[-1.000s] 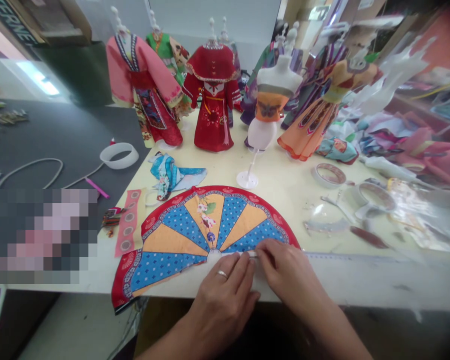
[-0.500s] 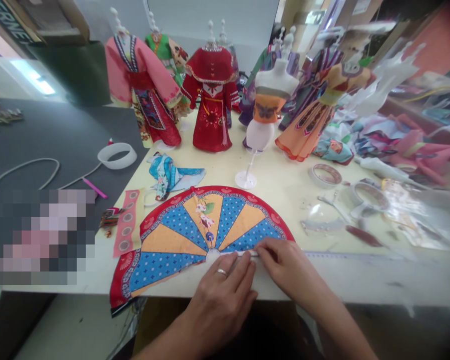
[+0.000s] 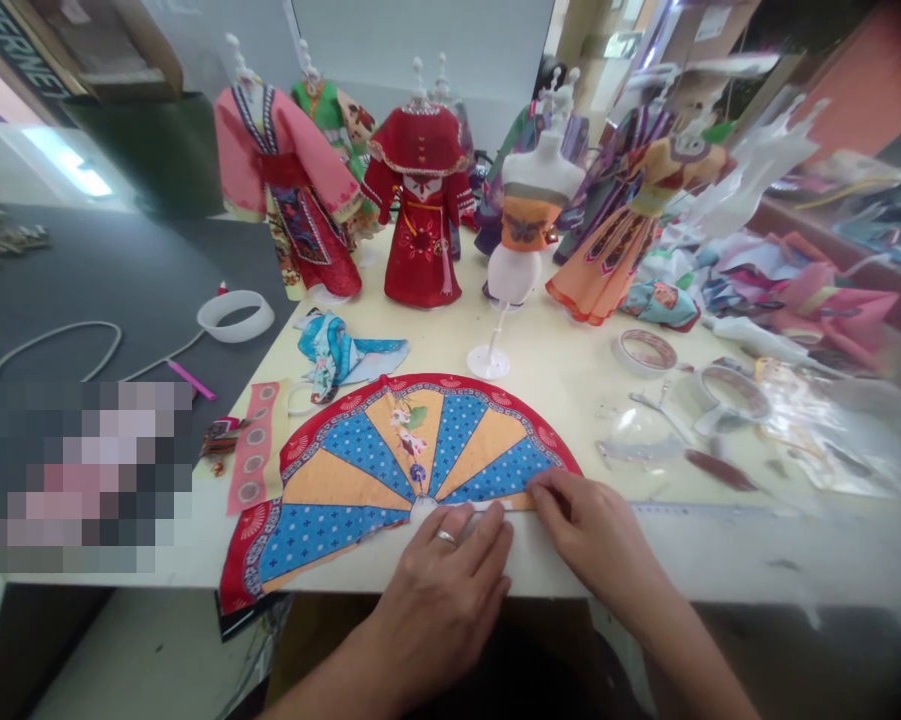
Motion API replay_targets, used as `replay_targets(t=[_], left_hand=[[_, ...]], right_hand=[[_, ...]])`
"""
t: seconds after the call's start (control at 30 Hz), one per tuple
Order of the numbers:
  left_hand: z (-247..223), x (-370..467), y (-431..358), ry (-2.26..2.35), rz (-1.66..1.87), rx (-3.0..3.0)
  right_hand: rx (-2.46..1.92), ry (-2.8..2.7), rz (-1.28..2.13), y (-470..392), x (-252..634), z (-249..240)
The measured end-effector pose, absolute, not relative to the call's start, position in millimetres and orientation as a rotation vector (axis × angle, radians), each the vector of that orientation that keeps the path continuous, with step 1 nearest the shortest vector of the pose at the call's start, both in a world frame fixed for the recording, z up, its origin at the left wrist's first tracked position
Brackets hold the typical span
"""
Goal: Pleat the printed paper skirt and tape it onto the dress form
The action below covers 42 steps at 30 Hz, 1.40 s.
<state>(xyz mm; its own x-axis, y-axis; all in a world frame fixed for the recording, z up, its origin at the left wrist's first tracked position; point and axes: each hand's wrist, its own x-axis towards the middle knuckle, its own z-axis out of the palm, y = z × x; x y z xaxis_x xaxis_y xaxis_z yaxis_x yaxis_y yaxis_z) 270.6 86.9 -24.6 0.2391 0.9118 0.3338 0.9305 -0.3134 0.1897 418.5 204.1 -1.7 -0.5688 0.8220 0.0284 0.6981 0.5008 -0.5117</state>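
Observation:
A fan-shaped piece of fabric (image 3: pixel 461 440) with blue and yellow wedges and a red border lies on the table. My left hand (image 3: pixel 450 575), wearing a ring, rests with its fingers laid flat near the fan's centre, pressing on the straight lower edge. To its right, my right hand (image 3: pixel 577 510) pinches the same edge near the red border, thumb against forefinger. A narrow strip of that edge shows between the hands. What lies beneath the left palm is hidden.
Dressed mini mannequins stand along the back, including one in a red gown (image 3: pixel 422 255). A white mannequin stand (image 3: pixel 487 362) is just behind the fan. Tape rolls (image 3: pixel 645 352) lie right, near a ruler (image 3: pixel 682 509). A blue cloth scrap (image 3: pixel 330 350) sits left.
My right hand has slid a little to the right along the fabric's edge, and more of the edge strip shows. My left hand stays in about the same place.

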Motion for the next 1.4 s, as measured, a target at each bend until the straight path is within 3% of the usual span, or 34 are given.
replay_targets(t=[0.43,0.73,0.97,1.4], left_hand=[[-8.4,283.5,89.3,-1.921,-0.381,-2.57],[-17.9,264.7,54.9,-1.634,-0.839,-2.389],[-20.1,253.8,63.0,-1.688,-0.682,-2.326],[-28.5,256.1,64.5,-1.702,-0.515,-2.308]], right_hand=[[-1.263,-2.452,0.536,199.9,420.9,-12.1],[-1.042,-2.23,0.678,192.4,432.4,-10.2],[-0.633,-2.461,0.351,172.5,421.2,-12.0],[-0.452,-2.506,-0.08,179.8,430.7,-47.3]])
